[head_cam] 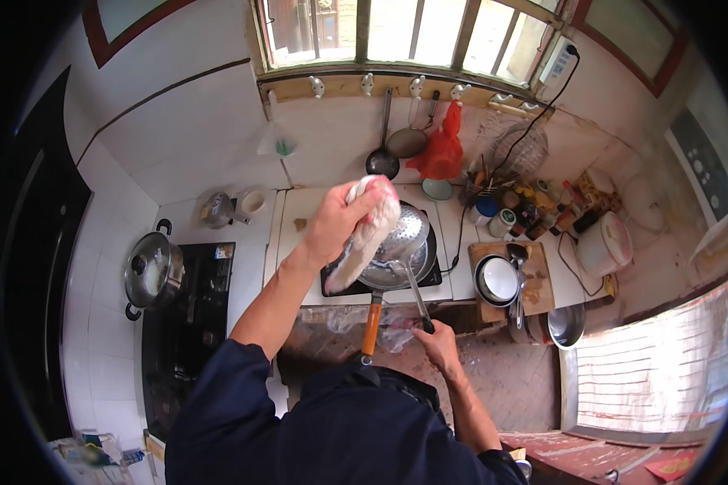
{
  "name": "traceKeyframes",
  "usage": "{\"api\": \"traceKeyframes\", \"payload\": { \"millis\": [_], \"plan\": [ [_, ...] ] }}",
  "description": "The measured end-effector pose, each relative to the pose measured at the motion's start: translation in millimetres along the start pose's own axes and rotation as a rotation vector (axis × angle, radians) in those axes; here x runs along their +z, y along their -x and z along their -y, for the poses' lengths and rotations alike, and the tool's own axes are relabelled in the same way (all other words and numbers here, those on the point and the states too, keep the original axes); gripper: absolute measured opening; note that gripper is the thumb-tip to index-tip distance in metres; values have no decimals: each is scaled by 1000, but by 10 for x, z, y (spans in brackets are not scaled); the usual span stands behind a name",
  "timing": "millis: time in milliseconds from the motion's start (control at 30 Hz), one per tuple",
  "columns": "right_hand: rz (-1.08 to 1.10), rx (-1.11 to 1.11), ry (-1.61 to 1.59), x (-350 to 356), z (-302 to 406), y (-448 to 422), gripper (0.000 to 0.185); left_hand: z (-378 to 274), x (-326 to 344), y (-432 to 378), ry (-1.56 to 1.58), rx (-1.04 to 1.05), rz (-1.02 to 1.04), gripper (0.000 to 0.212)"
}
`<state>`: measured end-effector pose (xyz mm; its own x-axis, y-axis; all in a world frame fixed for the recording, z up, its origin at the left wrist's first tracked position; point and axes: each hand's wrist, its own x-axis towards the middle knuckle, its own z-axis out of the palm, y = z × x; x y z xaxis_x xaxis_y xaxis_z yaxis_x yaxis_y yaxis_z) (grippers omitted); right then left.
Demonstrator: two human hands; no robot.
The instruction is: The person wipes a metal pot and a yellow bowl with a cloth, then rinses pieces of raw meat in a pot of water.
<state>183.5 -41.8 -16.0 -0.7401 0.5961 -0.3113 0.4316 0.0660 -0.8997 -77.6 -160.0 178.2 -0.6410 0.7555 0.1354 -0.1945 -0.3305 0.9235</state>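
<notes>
My left hand [333, 218] grips a folded white cloth [370, 233] with pinkish edges, and one end of it hangs down. The cloth is raised over the black induction hob [434, 280]. My right hand [440, 347] is closed around the dark handle of a perforated metal skimmer [407, 230]. The skimmer's bowl is above a metal pan [388, 279] on the hob. Toward my body points the pan's orange-brown handle [371, 327], which neither hand touches. Part of the pan is hidden behind the cloth and the skimmer.
At left, a lidded pot [153, 273] stands on a black gas stove [185, 339]. Bowls [500, 280] and utensils rest on a wooden board [540, 285] at right, near several jars and bottles [525, 212]. A ladle [383, 160] and a red bag [443, 148] hang behind the hob.
</notes>
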Motion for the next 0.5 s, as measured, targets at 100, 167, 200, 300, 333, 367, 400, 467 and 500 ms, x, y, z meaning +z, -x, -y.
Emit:
{"api": "traceKeyframes", "payload": {
  "millis": [100, 167, 200, 300, 333, 367, 400, 467, 500],
  "plan": [
    [22, 41, 4, -5, 103, 60, 20, -78, 104, -248, 35, 71, 40, 20],
    [50, 47, 18, 27, 199, 97, 23, 62, 4, -422, -142, 144, -10, 23],
    [52, 54, 15, 28, 245, 127, 24, 185, -85, -486, -522, 93, -36, 28],
    [60, 50, -2, 42, 171, 113, 24, 647, -138, -430, -1569, 566, -265, 36],
    [41, 33, 10, 55, 151, 131, 25, 669, -114, -356, -1516, 568, -16, 46],
    [8, -14, 50, 57, 161, 108, 26, 811, -75, -292, -1584, 683, 113, 50],
    [-17, -52, 97, 55, 189, 140, 26, 938, -4, -185, -1575, 610, 175, 52],
    [-44, -47, 214, 34, 277, 226, 29, 1078, 35, -125, -1597, 587, 224, 52],
    [-66, -59, 239, 32, 320, 265, 28, 1114, -4, -192, -1528, 551, 177, 50]
  ]
}}
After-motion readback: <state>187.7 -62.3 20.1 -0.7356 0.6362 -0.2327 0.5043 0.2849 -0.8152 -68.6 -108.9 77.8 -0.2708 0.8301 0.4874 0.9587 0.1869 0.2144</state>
